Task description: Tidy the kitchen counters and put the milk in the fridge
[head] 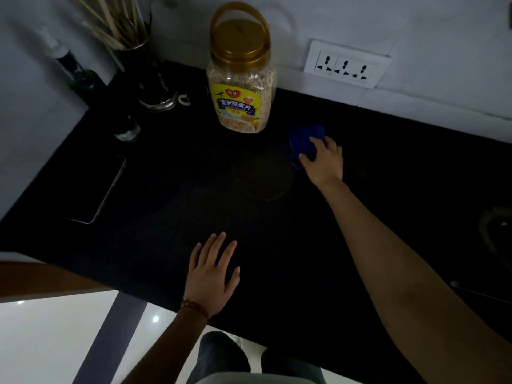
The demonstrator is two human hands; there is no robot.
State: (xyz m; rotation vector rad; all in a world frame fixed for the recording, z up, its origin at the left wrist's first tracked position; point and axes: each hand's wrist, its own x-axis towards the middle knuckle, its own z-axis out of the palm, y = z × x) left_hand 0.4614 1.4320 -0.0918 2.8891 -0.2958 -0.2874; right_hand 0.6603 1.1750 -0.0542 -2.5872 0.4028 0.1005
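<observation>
The black counter (166, 259) is dark and hard to see; no milk shows anywhere in this view, so I cannot tell where it is. The right hand (324, 159) reaches far out to about one o'clock from the middle of the counter; its fingers are bent down over a blue cloth (306, 139), pressing or holding it, and I cannot tell which; the cloth looks soft and bunched up. The left hand (212, 273) lies at about six o'clock, near the front edge; its fingers are spread flat on the counter and it holds nothing; a red bead bracelet (195, 307) sits on that wrist.

The oat jar (241, 79) stands upright at twelve o'clock, by the wall, just beside the cloth but not touching it; its gold lid is on. It looks full, so it is likely heavy; the plastic sides may be slippery, so the gold loop handle on top is the best place to grab. The cloth should be light and floppy; a pinch in the middle would lift it. A phone (98, 189) lies flat at nine o'clock; a cup of chopsticks (130, 37) stands at eleven o'clock; wall sockets (343, 66) are at one o'clock.
</observation>
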